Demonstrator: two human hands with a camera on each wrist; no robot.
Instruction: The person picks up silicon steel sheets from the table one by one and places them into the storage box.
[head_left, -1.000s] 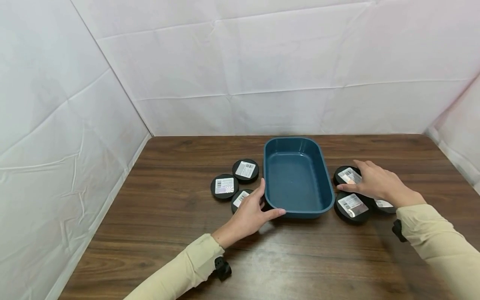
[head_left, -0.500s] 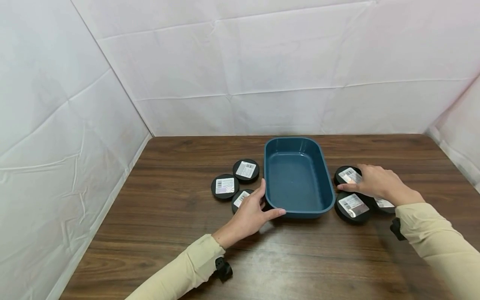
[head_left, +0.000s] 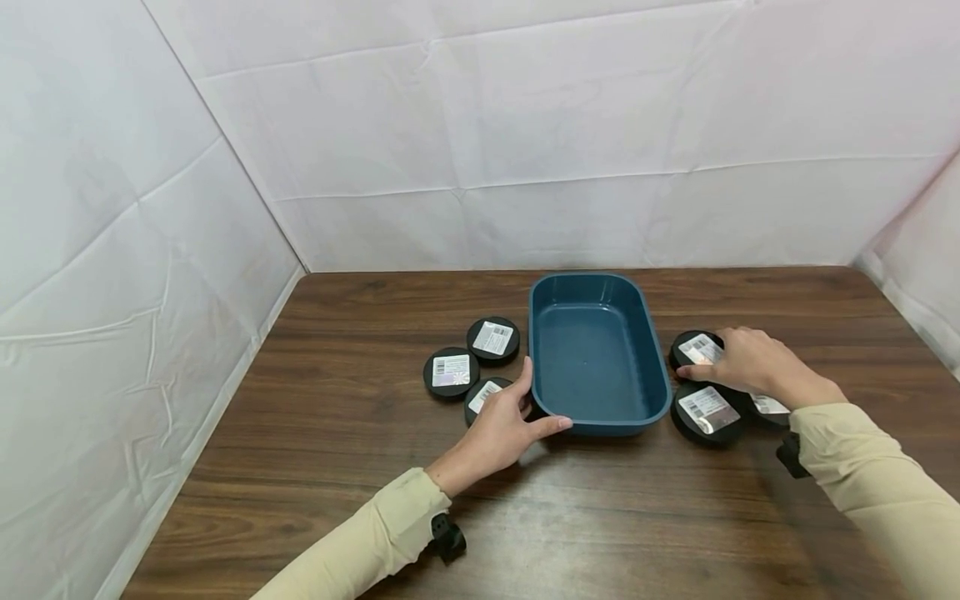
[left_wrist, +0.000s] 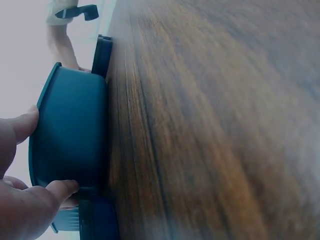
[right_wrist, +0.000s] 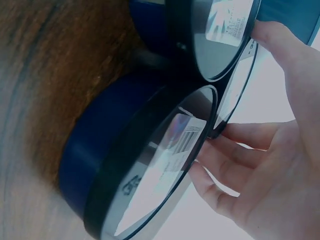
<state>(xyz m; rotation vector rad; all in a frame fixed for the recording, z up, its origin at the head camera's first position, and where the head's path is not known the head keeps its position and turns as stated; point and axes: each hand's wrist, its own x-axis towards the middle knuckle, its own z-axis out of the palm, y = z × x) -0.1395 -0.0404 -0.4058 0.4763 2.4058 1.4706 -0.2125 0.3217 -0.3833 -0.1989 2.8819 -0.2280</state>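
Note:
A blue plastic tub [head_left: 588, 367] stands on the table with nothing inside. My left hand [head_left: 498, 425] holds its near left corner, thumb on the front rim and fingers along the left side; the left wrist view shows this corner of the tub [left_wrist: 72, 125]. To the tub's right sit three round lidded containers, dark with white labels. My right hand [head_left: 757, 367] grips the farthest container [head_left: 699, 347] between thumb and fingers. The front container [head_left: 707, 414] and the right container [head_left: 768, 407], partly under the hand, lie close by. In the right wrist view, blue sides show beneath a lid [right_wrist: 160, 165].
Left of the tub are three similar round containers: a far one [head_left: 492, 339], a left one [head_left: 450, 372] and a near one [head_left: 483, 398] partly behind my left hand. White cloth walls [head_left: 562, 217] enclose the wooden table [head_left: 360, 433] at the back and sides.
My right fingers have drawn in around the farthest right container, the thumb moving slightly against it. The left hand and the tub stay in place.

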